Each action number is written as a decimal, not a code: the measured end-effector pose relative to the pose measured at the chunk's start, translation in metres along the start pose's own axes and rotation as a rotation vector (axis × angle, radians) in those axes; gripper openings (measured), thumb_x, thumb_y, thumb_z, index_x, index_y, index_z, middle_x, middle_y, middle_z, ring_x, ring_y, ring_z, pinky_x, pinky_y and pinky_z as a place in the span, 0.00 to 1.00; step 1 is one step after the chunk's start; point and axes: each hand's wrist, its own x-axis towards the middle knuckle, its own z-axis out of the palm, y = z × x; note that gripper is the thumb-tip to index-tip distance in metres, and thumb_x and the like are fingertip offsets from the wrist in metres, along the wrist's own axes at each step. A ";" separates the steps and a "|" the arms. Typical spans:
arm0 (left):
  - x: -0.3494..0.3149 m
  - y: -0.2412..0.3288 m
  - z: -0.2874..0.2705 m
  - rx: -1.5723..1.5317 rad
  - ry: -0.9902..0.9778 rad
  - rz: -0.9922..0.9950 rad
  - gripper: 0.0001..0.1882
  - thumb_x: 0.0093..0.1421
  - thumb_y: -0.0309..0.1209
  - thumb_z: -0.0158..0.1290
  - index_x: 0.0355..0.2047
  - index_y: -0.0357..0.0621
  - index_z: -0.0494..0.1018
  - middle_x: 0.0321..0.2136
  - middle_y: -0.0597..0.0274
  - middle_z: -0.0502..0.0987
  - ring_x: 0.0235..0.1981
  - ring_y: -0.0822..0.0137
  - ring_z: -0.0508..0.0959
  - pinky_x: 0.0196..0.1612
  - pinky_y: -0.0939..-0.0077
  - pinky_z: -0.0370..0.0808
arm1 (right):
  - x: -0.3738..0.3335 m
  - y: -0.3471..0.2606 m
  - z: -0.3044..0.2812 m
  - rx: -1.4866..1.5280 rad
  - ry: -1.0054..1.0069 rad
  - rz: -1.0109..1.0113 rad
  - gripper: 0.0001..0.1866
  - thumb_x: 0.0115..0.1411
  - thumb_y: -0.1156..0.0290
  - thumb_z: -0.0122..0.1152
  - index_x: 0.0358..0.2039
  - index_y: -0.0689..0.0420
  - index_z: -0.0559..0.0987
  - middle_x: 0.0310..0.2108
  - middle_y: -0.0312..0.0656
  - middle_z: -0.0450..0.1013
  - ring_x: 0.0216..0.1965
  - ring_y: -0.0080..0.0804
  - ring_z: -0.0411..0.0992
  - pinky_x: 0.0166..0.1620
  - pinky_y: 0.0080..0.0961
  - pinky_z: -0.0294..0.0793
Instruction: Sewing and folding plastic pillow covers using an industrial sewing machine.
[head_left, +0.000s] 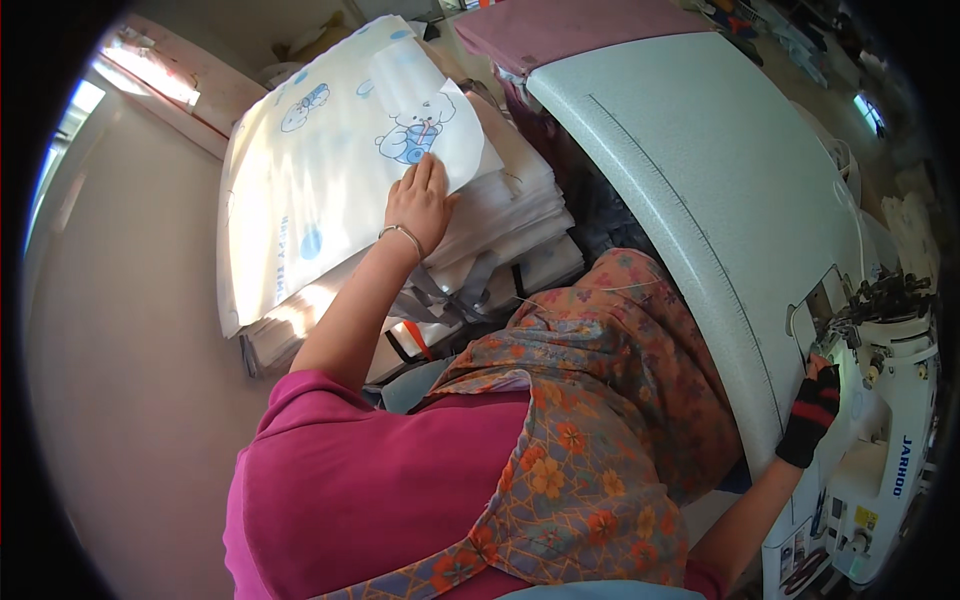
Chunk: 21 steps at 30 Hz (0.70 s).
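Note:
My left hand point(420, 206), with a bracelet at its wrist, rests on a white printed sheet point(345, 205) with a blue cartoon bear. Its fingers are stretched out over the sheet, close to the right edge. Beneath lies a thick stack of folded white pieces point(510, 215), bound in part with grey straps point(465, 290). My right hand point(815, 405), in a black and red fingerless glove, is on the worktable beside the head of a white sewing machine point(880, 440). Its fingertips are partly hidden, so I cannot make out whether they hold anything.
The pale green worktable point(670, 150) stretches ahead of the machine, with a measuring scale along its near side. A dusty pink cloth point(580, 30) covers its far end. A pale wall point(120, 300) stands on the left. My flowered apron point(600, 400) hangs between stack and table.

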 end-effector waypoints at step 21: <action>0.036 -0.009 -0.035 0.025 0.417 0.170 0.11 0.52 0.24 0.49 0.35 0.43 0.77 0.37 0.60 0.79 0.39 0.60 0.78 0.45 0.68 0.73 | -0.003 -0.001 -0.001 -0.013 0.036 -0.086 0.09 0.61 0.73 0.52 0.39 0.55 0.78 0.40 0.42 0.75 0.42 0.38 0.73 0.48 0.28 0.70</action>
